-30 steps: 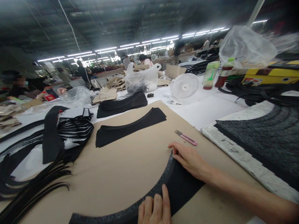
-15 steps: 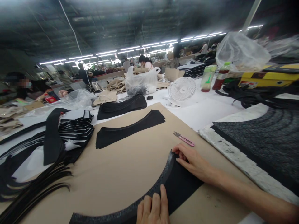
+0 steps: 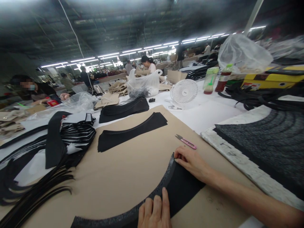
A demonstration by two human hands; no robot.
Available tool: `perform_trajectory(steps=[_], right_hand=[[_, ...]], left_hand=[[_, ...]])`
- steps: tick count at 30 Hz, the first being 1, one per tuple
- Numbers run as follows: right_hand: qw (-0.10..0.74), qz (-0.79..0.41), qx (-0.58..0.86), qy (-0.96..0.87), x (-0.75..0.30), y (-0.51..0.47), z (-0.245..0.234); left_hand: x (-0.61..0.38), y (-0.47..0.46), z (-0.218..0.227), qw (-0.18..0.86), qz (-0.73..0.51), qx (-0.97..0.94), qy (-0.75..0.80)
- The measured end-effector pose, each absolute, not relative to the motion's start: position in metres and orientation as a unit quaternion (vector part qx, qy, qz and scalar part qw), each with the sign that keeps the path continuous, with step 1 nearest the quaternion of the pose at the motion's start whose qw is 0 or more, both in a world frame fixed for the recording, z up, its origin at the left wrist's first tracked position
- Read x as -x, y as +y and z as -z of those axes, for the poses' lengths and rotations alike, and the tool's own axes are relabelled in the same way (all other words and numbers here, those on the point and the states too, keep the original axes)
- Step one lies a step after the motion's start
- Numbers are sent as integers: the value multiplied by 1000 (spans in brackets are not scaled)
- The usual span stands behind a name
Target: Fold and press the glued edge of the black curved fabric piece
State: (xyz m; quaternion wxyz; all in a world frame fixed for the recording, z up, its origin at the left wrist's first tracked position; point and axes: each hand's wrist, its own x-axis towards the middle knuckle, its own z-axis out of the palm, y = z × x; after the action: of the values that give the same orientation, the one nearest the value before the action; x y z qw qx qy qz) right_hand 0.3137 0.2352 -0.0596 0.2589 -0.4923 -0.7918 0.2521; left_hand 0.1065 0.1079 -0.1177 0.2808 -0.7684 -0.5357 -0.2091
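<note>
A curved black fabric piece [image 3: 175, 186] with a rough grey edge lies on the brown cardboard sheet [image 3: 123, 171] near me. My right hand [image 3: 193, 163] presses flat on its far end, fingers at the tip. At the bottom edge my left hand [image 3: 154, 213] rests with its fingers on the inner curve of the same piece. Small pink-handled snips [image 3: 186, 141] lie just beyond my right hand. A second curved black piece [image 3: 130, 131] lies farther back on the cardboard.
Black strips and striped pieces [image 3: 59, 142] pile up at the left. A stack of dark grey material [image 3: 268, 142] is at the right. A white fan [image 3: 184, 91], bottles [image 3: 209, 82], plastic bags [image 3: 143, 84] and seated people are behind.
My right hand has slid slightly back along the tip of the fabric piece. The left hand has shifted a little along the curve. The view has tilted slightly.
</note>
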Motion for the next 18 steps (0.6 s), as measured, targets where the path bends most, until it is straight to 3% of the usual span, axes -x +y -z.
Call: perform_trajectory(steps=[14,18], right_hand=[[295,-183,444,-826,-317,218,57],[232,-97,354,-901,-324,195,55]], left_hand=[[-109,104,115,267,215,767,-542],[-113,101,109,219,208,764,-570]])
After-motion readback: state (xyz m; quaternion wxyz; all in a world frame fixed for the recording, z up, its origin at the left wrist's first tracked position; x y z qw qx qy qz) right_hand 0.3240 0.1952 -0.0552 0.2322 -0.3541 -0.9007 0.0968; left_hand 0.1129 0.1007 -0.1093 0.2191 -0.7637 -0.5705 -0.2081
